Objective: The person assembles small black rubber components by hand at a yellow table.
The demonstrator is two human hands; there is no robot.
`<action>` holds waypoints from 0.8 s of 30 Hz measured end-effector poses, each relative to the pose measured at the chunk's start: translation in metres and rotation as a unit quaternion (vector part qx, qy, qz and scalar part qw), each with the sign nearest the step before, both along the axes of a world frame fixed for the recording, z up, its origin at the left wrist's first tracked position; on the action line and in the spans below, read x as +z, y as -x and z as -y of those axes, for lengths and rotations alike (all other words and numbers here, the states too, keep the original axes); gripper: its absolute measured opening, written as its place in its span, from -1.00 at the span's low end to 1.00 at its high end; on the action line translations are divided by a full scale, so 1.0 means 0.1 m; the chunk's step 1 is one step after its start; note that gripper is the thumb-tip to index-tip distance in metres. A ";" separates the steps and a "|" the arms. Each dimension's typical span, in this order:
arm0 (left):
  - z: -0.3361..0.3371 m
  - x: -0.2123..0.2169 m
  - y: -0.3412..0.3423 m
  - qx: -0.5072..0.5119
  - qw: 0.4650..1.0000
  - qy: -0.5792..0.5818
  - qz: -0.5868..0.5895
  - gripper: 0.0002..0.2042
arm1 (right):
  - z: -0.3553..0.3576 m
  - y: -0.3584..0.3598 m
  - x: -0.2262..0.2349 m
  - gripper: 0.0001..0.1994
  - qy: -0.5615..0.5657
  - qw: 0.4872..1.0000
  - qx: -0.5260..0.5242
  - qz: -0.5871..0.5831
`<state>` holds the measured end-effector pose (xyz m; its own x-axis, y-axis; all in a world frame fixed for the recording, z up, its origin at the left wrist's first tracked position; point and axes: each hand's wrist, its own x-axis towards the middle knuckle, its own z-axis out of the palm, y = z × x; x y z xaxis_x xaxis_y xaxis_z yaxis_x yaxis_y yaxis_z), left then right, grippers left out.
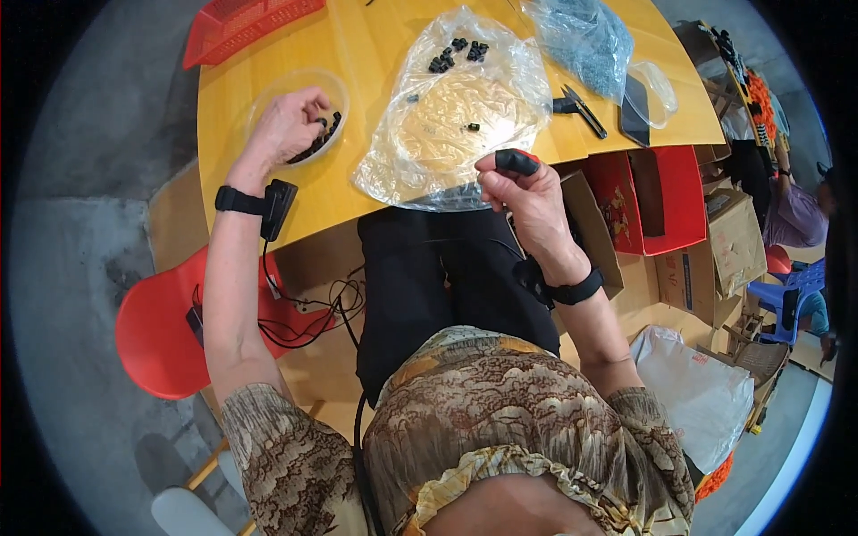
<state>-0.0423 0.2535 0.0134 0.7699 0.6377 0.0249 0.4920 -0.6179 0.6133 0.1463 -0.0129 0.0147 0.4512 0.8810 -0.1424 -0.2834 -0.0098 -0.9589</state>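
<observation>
My left hand (288, 127) reaches into a clear round plastic bowl (253, 105) at the left of the table. Its fingers are curled down at a pile of small black parts (308, 150), and whatever is between the fingertips is too small to tell. Over the near edge of a clear plastic bag (384, 170), my right hand (529, 192) has its thumb and index finger drawn together. A black cover (517, 162) wraps that index finger. Anything pinched there cannot be made out. Several small black pieces (442, 62) lie on the bag's far part, and a single one (474, 127) lies nearer.
Right of the bag are a black-handled cutting tool (585, 112), a dark flat phone-like slab (635, 112), a clear cup (657, 94) and a bluish filled bag (585, 45). A red basket (250, 27) stands far left. A red box (648, 201) sits below the table's right edge.
</observation>
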 end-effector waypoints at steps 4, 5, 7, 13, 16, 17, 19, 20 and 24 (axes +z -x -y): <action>0.01 0.04 0.11 0.023 0.990 -0.037 0.137 -0.77 | 0.05 -0.02 0.02 -0.89 -0.026 0.996 0.007 -0.084; 0.14 0.14 0.09 0.019 0.990 -0.034 0.137 -0.77 | 0.07 -0.02 0.01 -0.89 -0.024 0.996 0.003 -0.083; 0.50 0.29 0.07 0.066 0.948 0.127 0.285 -0.82 | 0.09 -0.02 0.01 -0.91 -0.068 0.983 0.025 -0.166; 1.66 0.23 -0.02 0.029 0.825 0.325 0.462 -0.83 | 0.17 0.16 0.19 -0.89 -0.091 0.981 0.063 -0.161; 2.04 0.18 -0.04 0.043 0.786 0.376 0.488 -0.81 | 0.24 0.23 0.24 -0.86 -0.113 0.983 0.070 -0.123; 2.12 0.18 -0.04 0.047 0.783 0.384 0.488 -0.81 | 0.27 0.25 0.25 -0.83 -0.124 0.986 0.074 -0.083; 2.23 0.21 -0.05 0.041 0.779 0.390 0.489 -0.81 | 0.34 0.30 0.29 -0.84 -0.127 0.987 0.068 -0.071; 2.27 0.23 -0.05 0.029 0.776 0.397 0.490 -0.80 | 0.37 0.32 0.30 -0.84 -0.132 0.988 0.059 -0.056; 2.37 0.25 -0.06 0.016 0.778 0.390 0.492 -0.79 | 0.43 0.42 0.33 -0.86 -0.174 0.983 0.049 -0.031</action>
